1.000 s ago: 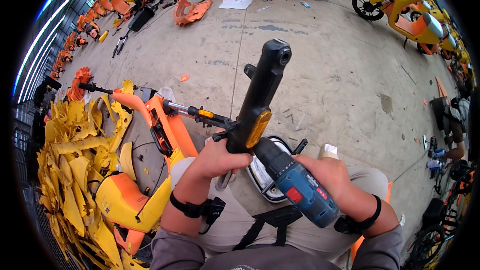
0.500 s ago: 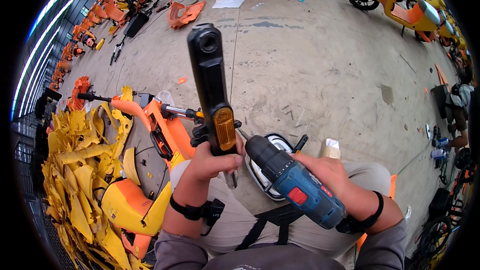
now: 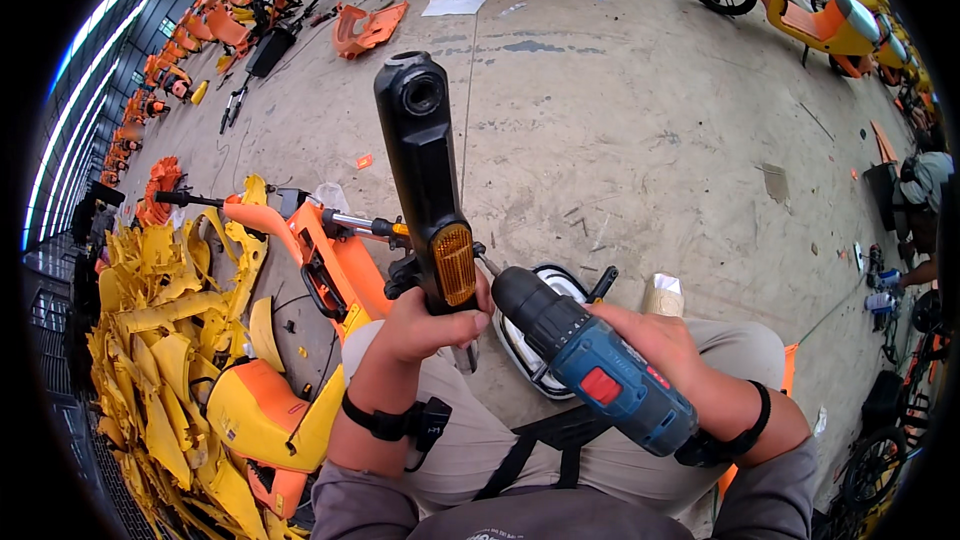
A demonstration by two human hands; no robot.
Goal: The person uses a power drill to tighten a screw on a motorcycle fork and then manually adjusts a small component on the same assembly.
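Observation:
My left hand point(image 3: 430, 328) is wrapped round the lower part of a black fork leg point(image 3: 420, 155), which stands up in front of me with a round hole near its top. An amber reflector point(image 3: 454, 265) sits on the leg just above my thumb. A blue cordless drill point(image 3: 575, 340) is in my right hand point(image 3: 650, 345), pointing up and left. Its bit point(image 3: 488, 262) reaches the side of the fork leg beside the reflector; the exact contact point is hidden. Below the drill, between my legs, lies a white-and-black rounded part point(image 3: 515, 340).
A pile of yellow plastic panels point(image 3: 160, 340) is heaped at left, beside an orange scooter body piece point(image 3: 340, 255) with a handlebar. An orange shell point(image 3: 368, 30) and white paper point(image 3: 455, 4) lie ahead. Yellow scooters point(image 3: 800, 0) stand far right. A person point(image 3: 925, 190) is at the right edge.
The top of the fork leg has tipped slightly, so its end hole shows differently. The drill stays at the leg's side, and both hands keep their grip.

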